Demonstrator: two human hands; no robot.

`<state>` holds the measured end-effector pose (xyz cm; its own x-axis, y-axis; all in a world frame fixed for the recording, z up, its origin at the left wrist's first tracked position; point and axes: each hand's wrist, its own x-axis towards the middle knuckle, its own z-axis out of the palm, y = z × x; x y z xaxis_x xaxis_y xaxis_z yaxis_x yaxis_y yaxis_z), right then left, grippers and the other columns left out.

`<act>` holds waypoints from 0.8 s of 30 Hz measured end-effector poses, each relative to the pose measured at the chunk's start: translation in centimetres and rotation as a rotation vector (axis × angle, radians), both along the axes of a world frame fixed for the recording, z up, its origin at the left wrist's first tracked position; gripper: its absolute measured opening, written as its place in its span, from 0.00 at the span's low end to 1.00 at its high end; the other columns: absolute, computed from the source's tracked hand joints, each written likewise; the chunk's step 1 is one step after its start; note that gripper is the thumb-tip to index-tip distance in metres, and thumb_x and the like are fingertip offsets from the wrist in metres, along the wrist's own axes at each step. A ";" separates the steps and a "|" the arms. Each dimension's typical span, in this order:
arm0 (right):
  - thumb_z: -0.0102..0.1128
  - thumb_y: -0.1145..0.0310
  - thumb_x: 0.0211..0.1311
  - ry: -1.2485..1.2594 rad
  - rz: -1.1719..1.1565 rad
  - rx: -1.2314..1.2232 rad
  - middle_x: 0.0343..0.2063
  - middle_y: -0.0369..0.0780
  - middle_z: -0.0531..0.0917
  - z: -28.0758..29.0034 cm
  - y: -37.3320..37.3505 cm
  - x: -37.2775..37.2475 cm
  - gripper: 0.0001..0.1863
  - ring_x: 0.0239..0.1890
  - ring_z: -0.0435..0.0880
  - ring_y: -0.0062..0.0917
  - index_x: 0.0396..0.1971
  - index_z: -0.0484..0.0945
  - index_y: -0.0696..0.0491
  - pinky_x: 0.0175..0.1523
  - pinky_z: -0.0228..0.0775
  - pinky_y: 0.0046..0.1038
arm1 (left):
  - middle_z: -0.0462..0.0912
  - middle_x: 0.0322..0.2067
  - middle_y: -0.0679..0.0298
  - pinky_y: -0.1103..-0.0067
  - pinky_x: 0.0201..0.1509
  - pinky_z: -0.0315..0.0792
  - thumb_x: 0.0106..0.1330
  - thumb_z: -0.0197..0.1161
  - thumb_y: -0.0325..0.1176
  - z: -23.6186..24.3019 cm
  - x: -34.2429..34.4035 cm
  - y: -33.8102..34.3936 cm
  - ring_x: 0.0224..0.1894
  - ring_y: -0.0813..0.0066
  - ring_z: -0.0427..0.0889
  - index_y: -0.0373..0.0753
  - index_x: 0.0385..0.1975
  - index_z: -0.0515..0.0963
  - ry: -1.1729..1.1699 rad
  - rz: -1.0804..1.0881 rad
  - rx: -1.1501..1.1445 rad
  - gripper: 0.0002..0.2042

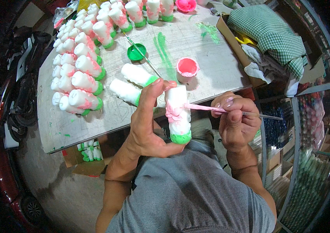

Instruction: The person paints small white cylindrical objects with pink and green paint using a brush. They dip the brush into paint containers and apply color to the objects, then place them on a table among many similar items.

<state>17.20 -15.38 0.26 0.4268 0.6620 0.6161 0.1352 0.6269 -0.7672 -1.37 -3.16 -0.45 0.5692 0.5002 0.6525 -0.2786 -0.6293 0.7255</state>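
Clock directions are read from the held candle.

1. Candle [179,123], one: white, with pink raised relief and a green base; upright with a slight tilt, at the centre, over the table's near edge.
2. Left hand [144,130], at 8 to 9 o'clock: gripping the candle end to end, fingers at the white top, thumb under the green base.
3. Right hand [239,121], at 3: closed in a pinch on a brush [204,108]. Pink-coated end pointing to 9, tip at the candle's side; bare handle jutting out toward 3.
4. Cup [185,79], at 12, near: holds pink paint.
5. Dish [135,59], at 11: green, holding green paint; a second brush [146,58] lies across it.
6. Two white candles [135,74] with green bases, at 10 to 11: lying on their sides, relief unpainted.
7. Painted candles [82,82], many, in packed rows from 9 round to 12: white, pink and green.
8. Bowl [177,7], at 12, far edge: pink contents, partly cut off.
9. Table [106,122]: pale top, green smears.
10. Carton [231,50], at 1 to 2: checked cloth [266,33] on top.
11. Box [89,169], at 8, below the table: white-and-green pieces inside.
12. Rack [295,128], at 3 to 4: bagged goods.
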 end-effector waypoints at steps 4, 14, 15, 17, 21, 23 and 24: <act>0.58 0.66 0.76 0.090 -0.010 -0.114 0.34 0.45 0.84 0.3 -0.4 -0.7 0.12 0.32 0.81 0.24 0.41 0.76 0.62 0.40 0.76 0.27 | 0.75 0.59 0.43 0.61 0.67 0.69 0.37 0.80 0.28 -0.1 0.2 -0.1 0.60 0.50 0.77 0.28 0.73 0.55 -0.003 0.004 0.002 0.56; 0.58 0.66 0.76 0.164 0.019 -0.094 0.33 0.45 0.83 0.1 -0.4 -0.1 0.11 0.33 0.80 0.24 0.41 0.76 0.61 0.41 0.75 0.28 | 0.68 0.65 0.44 0.64 0.71 0.63 0.35 0.80 0.27 -1.1 0.1 0.0 0.66 0.54 0.71 0.30 0.76 0.50 0.015 -0.047 -0.002 0.61; 0.58 0.66 0.76 0.178 0.012 -0.059 0.33 0.45 0.83 0.3 -0.3 0.1 0.11 0.34 0.80 0.24 0.41 0.76 0.61 0.42 0.75 0.28 | 0.65 0.67 0.45 0.64 0.73 0.60 0.33 0.80 0.28 -1.3 -0.1 0.0 0.68 0.56 0.69 0.31 0.77 0.48 0.030 -0.063 -0.012 0.64; 0.58 0.67 0.76 0.118 -0.076 -0.026 0.33 0.44 0.83 0.6 0.0 0.6 0.10 0.34 0.80 0.25 0.42 0.76 0.60 0.44 0.75 0.29 | 0.64 0.68 0.46 0.65 0.72 0.61 0.33 0.79 0.28 -1.2 -0.3 0.2 0.68 0.57 0.68 0.30 0.76 0.49 0.049 -0.034 -0.019 0.63; 0.61 0.72 0.72 -0.216 -0.306 -0.142 0.34 0.41 0.84 3.0 1.6 2.6 0.06 0.36 0.80 0.23 0.40 0.78 0.60 0.47 0.74 0.26 | 0.62 0.69 0.49 0.67 0.71 0.63 0.32 0.76 0.29 -0.5 -0.9 0.5 0.68 0.59 0.67 0.28 0.75 0.50 0.176 -0.046 -0.044 0.61; 0.63 0.74 0.70 -0.332 -0.359 -0.278 0.33 0.40 0.85 4.2 2.7 3.0 0.05 0.37 0.81 0.22 0.37 0.80 0.60 0.48 0.73 0.24 | 0.63 0.68 0.49 0.68 0.71 0.63 0.33 0.76 0.30 -1.0 -0.9 0.6 0.68 0.59 0.67 0.28 0.74 0.53 0.140 -0.032 -0.110 0.59; 0.68 0.75 0.63 -0.483 -0.388 -0.323 0.33 0.40 0.85 5.1 3.6 3.0 0.05 0.36 0.82 0.26 0.33 0.81 0.59 0.47 0.73 0.27 | 0.64 0.67 0.49 0.68 0.70 0.64 0.33 0.76 0.31 -1.0 -0.8 0.7 0.67 0.57 0.68 0.28 0.73 0.56 0.119 -0.020 -0.119 0.57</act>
